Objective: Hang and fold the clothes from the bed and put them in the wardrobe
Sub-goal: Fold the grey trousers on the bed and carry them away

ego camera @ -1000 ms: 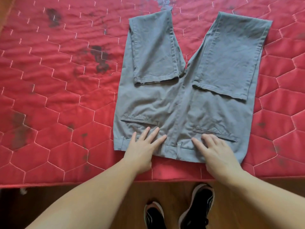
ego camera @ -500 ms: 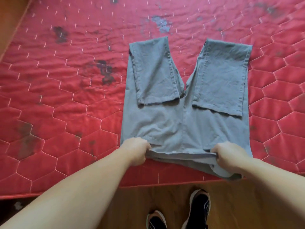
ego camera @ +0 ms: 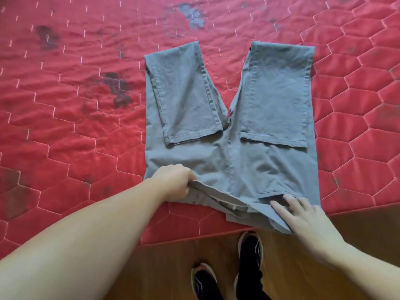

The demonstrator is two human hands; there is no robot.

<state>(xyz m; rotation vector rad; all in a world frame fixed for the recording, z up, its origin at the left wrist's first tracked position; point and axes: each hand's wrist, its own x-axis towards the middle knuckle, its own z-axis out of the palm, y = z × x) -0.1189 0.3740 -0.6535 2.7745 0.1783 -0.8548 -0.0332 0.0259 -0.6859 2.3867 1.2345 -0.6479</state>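
Observation:
Grey trousers (ego camera: 233, 148) lie on the red quilted bed (ego camera: 75, 126), both legs folded back toward the waist. My left hand (ego camera: 175, 182) is shut on the left end of the waistband, which is lifted and turned over. My right hand (ego camera: 303, 215) rests with fingers spread on the right end of the waistband, near the back pocket slit, at the bed's near edge.
The red cover carries dark stains (ego camera: 118, 89) left of the trousers and a grey patch (ego camera: 192, 15) at the far middle. Wooden floor (ego camera: 164, 267) runs along the bed's near edge, with my two black shoes (ego camera: 249, 267) on it.
Both hands went from flat on the waistband to gripping and lifting it. Now the right hand has opened and lies flat again, while the left keeps its grip.

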